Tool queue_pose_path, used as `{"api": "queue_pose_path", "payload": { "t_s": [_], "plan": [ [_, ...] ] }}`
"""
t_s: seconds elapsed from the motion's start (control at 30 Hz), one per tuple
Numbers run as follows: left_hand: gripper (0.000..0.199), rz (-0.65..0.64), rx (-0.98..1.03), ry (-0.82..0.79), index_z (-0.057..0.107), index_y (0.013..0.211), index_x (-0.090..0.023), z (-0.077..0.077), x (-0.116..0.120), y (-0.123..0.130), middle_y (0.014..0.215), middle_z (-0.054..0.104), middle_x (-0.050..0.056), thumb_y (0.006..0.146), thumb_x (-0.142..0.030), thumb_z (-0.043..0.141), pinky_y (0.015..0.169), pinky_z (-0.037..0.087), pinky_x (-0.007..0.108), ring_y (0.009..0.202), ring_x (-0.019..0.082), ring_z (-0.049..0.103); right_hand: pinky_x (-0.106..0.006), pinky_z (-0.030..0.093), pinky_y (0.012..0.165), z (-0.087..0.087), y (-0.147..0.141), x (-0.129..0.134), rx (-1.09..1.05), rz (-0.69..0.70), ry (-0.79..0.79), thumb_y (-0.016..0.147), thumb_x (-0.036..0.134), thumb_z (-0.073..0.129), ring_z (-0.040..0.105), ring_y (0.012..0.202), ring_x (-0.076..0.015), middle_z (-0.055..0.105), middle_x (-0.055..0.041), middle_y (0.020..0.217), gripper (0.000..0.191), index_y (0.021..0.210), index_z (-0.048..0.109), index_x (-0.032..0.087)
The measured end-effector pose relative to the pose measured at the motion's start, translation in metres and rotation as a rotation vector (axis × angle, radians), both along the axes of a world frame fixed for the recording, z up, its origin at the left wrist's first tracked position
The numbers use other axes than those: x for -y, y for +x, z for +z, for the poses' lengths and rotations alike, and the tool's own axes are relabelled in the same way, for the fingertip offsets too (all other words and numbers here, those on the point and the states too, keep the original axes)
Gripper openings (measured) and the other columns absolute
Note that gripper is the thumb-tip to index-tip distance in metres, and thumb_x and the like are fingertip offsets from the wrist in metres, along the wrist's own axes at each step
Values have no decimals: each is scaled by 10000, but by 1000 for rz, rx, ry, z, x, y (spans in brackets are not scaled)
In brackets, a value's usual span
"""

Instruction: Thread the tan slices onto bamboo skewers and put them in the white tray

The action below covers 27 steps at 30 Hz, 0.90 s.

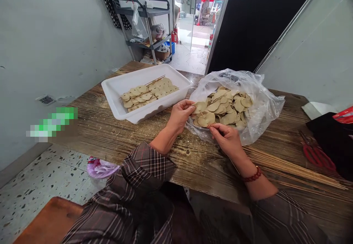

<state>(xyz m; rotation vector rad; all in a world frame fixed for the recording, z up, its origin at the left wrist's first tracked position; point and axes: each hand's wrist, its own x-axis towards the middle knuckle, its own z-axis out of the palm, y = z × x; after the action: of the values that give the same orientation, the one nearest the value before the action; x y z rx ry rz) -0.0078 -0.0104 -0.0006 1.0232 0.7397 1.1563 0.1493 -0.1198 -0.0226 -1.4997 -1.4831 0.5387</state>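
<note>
Plaid sleeves (pixel 138 170) lead to a right hand (pixel 227 137), fingers pinching a skewer (pixel 209 125), and a left hand (pixel 180 115) grasping a beige disc (pixel 200 107) over an open plastic bag (pixel 259 115); it looks light, pliable, tearable, best held by its rim

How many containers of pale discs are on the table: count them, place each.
2: the white tray, beyond the left hand, and the open plastic bag, to the tray's right.

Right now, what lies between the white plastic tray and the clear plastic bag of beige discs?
The bare left hand, above the brown wooden table, in the head view.
</note>
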Motion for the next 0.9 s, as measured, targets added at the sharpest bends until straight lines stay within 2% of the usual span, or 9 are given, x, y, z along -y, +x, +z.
{"api": "queue_pose_path", "payload": {
  "t_s": [0.2,0.43,0.57,0.73,0.9],
  "plan": [
    [231,12,-21,18,612,758,-148,-3,-2,0,610,583,-30,624,-253,769,552,413,209,543,74,496,-243,360,517,2,-3,1,-49,-8,-41,863,422,575,490,516,-121,585,6,553,321,835,750,154],
    [187,-11,-109,100,618,717,-138,0,3,2,589,583,-27,636,-225,762,540,368,191,535,61,478,-246,375,523,4,-3,0,-96,-12,-72,849,443,583,516,511,-127,611,-2,549,334,803,745,155],
    [232,-101,-83,85,629,733,-136,-1,6,2,604,596,-27,631,-260,796,538,375,180,540,55,489,-241,372,512,2,-1,-1,-136,-15,-70,844,459,592,519,511,-126,610,-3,549,346,836,747,149],
    [373,-165,64,-63,665,848,-145,1,5,2,775,673,1,600,-357,845,634,496,220,662,92,598,-223,318,445,3,0,-1,-250,11,-82,844,490,596,454,479,-103,587,3,556,370,868,743,151],
    [396,-340,145,-146,691,836,-115,4,7,1,801,693,40,596,-378,863,674,519,218,714,105,636,-215,287,414,4,-2,0,-337,25,-105,830,494,618,402,453,-86,551,18,547,363,870,739,154]
  ]
}}
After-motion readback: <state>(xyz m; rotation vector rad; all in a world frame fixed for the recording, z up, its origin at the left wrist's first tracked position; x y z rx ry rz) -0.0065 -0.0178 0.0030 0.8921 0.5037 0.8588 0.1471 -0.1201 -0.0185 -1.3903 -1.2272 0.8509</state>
